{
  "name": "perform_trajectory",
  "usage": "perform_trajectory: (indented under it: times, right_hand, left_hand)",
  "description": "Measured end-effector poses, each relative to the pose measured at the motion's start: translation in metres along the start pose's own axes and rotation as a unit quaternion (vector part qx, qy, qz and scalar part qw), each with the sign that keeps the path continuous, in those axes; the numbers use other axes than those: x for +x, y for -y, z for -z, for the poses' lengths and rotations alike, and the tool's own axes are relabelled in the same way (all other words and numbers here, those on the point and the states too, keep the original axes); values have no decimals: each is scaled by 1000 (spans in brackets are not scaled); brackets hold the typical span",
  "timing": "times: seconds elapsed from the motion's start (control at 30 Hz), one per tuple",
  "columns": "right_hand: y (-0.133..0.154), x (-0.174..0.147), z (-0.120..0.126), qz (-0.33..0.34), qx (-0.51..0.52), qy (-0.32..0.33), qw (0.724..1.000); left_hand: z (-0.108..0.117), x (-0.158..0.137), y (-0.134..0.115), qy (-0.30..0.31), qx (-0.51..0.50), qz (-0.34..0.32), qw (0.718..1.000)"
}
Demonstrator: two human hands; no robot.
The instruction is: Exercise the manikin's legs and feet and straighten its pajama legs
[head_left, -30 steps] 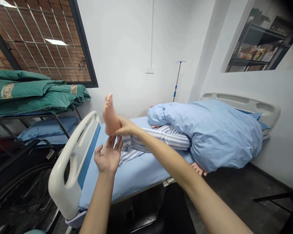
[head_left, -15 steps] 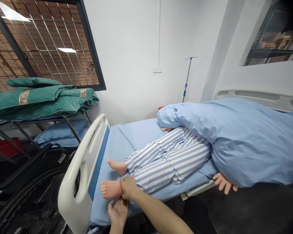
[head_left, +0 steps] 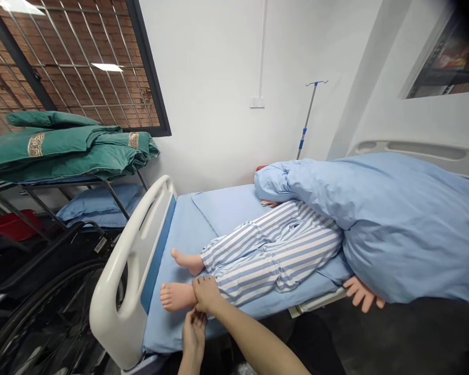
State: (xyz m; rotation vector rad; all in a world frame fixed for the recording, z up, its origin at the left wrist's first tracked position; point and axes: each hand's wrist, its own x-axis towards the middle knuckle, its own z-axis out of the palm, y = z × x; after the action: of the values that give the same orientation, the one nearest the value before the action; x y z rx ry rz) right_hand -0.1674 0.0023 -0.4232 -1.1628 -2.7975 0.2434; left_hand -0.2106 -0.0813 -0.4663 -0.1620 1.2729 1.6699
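A manikin in blue-and-white striped trousers (head_left: 273, 252) lies on a bed, its upper body under a blue quilt (head_left: 406, 224). My right hand (head_left: 208, 295) is wrapped over the ankle of its nearer foot (head_left: 176, 297), at the trouser cuff. Just below that ankle, at the mattress edge, my left hand (head_left: 194, 332) is palm up with fingers stretched toward the ankle's underside; its fingertips meet my right hand and are partly hidden. The manikin's farther foot (head_left: 187, 261) rests on the blue sheet (head_left: 203, 208). One manikin hand (head_left: 362, 293) hangs out from the quilt over the bedside.
A white footboard (head_left: 113, 307) stands left of the feet, with a wheelchair (head_left: 62, 297) beyond it. Folded green bedding (head_left: 66, 148) lies on a rack by the barred window. An IV pole (head_left: 308, 120) stands behind the bed, and a headboard (head_left: 422, 150) at the right.
My left hand has shifted slightly right, closer under the ankle, and turned more on its side. My right hand keeps its hold on the ankle. The camera view has moved a little.
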Motion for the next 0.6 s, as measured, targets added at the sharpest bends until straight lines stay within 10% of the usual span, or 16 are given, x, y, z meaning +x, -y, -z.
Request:
perform_trajectory:
  times: [0.1, 0.23, 0.4, 0.6]
  right_hand:
    - [-4, -1, 8, 18, 38, 33, 999]
    - [-32, -6, 37, 42, 188, 29, 981]
    - [-102, -15, 75, -124, 382, -45, 915]
    - [-179, -14, 86, -278, 541, -80, 790]
  left_hand:
    - [0, -10, -8, -41, 58, 16, 997]
    - [-8, -20, -31, -62, 214, -134, 966]
    - [-71, -31, -59, 80, 367, -226, 899]
    - [-178, 13, -63, 173, 559, -370, 722]
